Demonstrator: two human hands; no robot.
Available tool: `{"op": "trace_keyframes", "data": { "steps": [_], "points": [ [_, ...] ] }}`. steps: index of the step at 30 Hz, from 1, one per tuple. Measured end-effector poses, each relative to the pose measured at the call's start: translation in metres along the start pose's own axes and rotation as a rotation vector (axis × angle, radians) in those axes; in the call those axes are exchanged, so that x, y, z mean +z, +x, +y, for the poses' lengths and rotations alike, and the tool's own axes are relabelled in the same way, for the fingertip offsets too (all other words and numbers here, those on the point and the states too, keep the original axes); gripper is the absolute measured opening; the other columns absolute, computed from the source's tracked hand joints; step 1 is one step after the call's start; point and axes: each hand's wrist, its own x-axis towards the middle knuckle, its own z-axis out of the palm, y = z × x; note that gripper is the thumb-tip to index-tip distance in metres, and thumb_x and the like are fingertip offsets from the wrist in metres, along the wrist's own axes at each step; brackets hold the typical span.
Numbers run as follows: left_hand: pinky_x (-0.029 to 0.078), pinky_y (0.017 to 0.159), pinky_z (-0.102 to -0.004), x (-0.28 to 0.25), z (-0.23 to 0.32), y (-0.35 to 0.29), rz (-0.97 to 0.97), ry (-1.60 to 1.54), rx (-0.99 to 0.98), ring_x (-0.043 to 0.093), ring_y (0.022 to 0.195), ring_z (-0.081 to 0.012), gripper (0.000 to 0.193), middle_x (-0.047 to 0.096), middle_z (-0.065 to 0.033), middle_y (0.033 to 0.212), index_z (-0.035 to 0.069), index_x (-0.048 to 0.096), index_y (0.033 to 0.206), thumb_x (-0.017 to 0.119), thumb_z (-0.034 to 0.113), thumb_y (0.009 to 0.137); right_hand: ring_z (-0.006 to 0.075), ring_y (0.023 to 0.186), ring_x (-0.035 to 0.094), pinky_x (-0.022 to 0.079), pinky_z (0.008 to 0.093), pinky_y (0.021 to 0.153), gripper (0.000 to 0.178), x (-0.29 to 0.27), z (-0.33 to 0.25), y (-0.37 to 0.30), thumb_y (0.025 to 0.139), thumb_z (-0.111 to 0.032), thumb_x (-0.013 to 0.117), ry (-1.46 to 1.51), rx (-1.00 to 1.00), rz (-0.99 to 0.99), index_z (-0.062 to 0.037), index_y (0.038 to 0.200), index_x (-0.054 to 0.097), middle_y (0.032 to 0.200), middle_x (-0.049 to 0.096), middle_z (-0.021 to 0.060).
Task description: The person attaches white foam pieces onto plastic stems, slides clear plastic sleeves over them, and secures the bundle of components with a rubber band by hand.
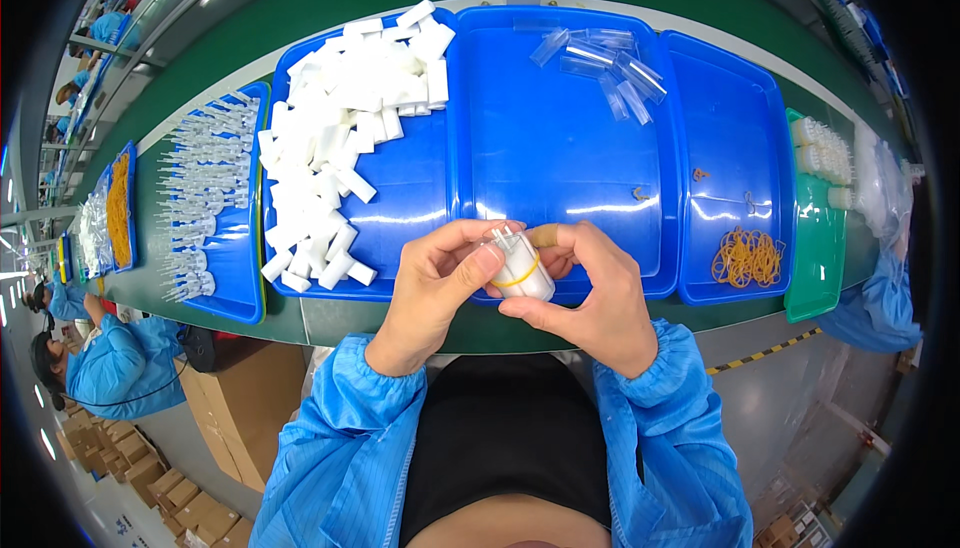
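Note:
Between my two hands is a white cylinder-shaped part (527, 282) with small prongs at its top and a yellow rubber band (519, 276) around its middle. My left hand (430, 288) grips it from the left, thumb near the prongs. On the other side, my right hand (603, 288) has its thumb under the lower end and its fingers by the upper edge. The part is tilted and held above the front edge of the blue trays. Some fingertips are hidden behind it.
A blue tray (405, 238) holds a heap of white blocks (345, 98). Clear tubes (610, 63) lie in the middle tray (555, 178); yellow rubber bands (748, 258) lie in the right one. White pronged parts (205, 178) fill a left tray. A green tray (815, 268) stands far right. A co-worker (120, 368) sits at left.

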Motion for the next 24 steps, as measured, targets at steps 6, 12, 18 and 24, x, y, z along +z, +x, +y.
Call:
{"op": "trace_keyframes", "data": {
  "steps": [6,12,18,24],
  "points": [
    [0.048,0.099,-0.0340,0.000,0.009,0.003,-0.024,0.316,0.231,0.059,0.117,-0.0194,0.052,0.061,-0.0111,0.127,-0.002,0.060,0.136,0.067,0.033,0.098,0.0260,0.085,0.070,0.057,0.0342,0.076,0.060,0.005,0.002,0.011,0.075,-0.014,0.087,-0.016,-0.014,0.011,0.0002,0.127,0.060,0.099,0.068,0.0143],
    [0.055,0.090,-0.0304,0.016,-0.004,0.002,-0.100,0.226,0.246,0.059,0.113,-0.0184,0.063,0.051,-0.0100,0.136,0.007,0.051,0.145,0.078,0.008,0.088,0.0234,0.116,0.059,0.050,0.0365,0.101,0.071,-0.004,0.008,-0.004,0.086,0.005,0.066,0.443,0.079,0.180,0.0007,0.149,0.034,0.129,0.053,0.0127],
    [0.054,0.082,-0.0249,0.010,-0.014,-0.009,-0.071,0.333,0.423,0.062,0.096,-0.0140,0.048,0.057,-0.0088,0.124,0.009,0.064,0.134,0.075,0.004,0.088,0.0228,0.116,0.057,0.049,0.0353,0.096,0.055,-0.022,0.028,-0.020,0.099,-0.019,0.058,0.307,0.072,0.064,0.0019,0.147,0.041,0.133,0.053,0.0133],
    [0.056,0.082,-0.0286,0.005,-0.014,-0.015,-0.067,0.329,0.425,0.065,0.096,-0.0192,0.053,0.059,-0.0105,0.121,0.007,0.060,0.138,0.075,0.003,0.087,0.0328,0.119,0.059,0.048,0.0437,0.102,0.045,-0.023,0.022,-0.018,0.104,-0.016,0.053,0.404,0.125,0.066,0.0077,0.141,0.043,0.129,0.057,0.0235]
  ]
}}
